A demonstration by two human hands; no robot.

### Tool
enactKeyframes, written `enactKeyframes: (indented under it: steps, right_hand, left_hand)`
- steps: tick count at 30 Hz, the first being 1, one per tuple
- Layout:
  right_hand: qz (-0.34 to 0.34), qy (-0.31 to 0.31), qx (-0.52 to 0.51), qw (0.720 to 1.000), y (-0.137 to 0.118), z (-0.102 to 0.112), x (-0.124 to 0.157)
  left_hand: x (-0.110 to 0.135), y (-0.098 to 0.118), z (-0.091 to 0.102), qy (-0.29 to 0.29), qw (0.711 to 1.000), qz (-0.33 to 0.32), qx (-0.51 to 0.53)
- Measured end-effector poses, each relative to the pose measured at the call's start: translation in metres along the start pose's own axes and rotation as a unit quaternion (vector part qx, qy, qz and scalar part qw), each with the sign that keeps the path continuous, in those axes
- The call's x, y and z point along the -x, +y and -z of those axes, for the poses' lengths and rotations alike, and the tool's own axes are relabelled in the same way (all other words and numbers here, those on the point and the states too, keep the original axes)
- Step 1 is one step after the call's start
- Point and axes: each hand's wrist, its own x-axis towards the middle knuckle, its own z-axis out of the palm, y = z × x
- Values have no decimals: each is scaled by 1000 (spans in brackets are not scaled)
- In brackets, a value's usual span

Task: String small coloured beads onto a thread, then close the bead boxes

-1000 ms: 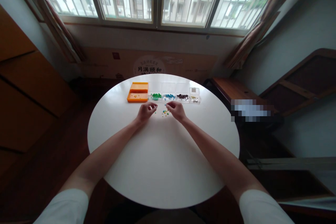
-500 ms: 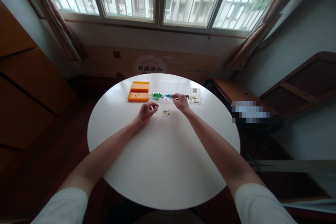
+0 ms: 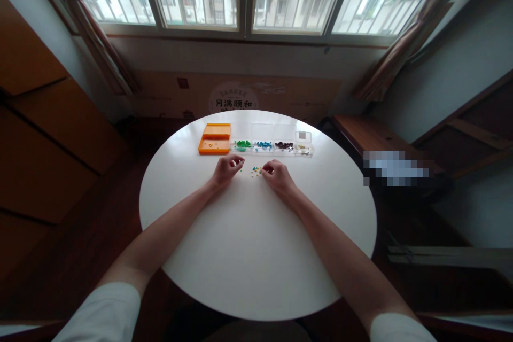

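My left hand (image 3: 230,167) rests on the white table in front of the orange box (image 3: 215,151), its thumb and fingers curled together; anything between the fingertips is too small to make out. To its right lies a small loose pile of tiny yellow, green and blue pieces (image 3: 255,171). My right hand (image 3: 278,174) is at the right edge of this pile, fingertips pinched down by the pieces, and what they hold cannot be told. Behind the hands stand open clear boxes with green pieces (image 3: 243,145), blue pieces (image 3: 264,145), dark brown pieces (image 3: 284,145) and pale pieces (image 3: 303,148).
The round white table (image 3: 256,256) fills the middle. A printed cardboard panel (image 3: 296,91) stands behind it below the barred window. To the right is a wooden bench (image 3: 364,131) with a blurred item on it; orange-brown cabinets (image 3: 40,144) are at the left.
My right hand has come back from the box of blue pieces toward me, down to the loose pile. My left hand stays nearly in place. The view has shifted slightly.
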Motion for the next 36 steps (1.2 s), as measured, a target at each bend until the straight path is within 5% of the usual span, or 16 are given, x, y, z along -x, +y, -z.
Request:
enactKeyframes:
  steps: [12,23,36]
  right_hand:
    - [-6,-16,13,1000,-4,-1,4]
    - [-55,-18,-281,958,-14,-15,1]
    - [-42,-21,-275,960,-13,-18,3]
  left_hand:
    - [3,3,0,-30,998,-42,-39]
    - [9,12,0,-102,982,-140,-78]
    - [9,7,-1,-101,982,-140,-78]
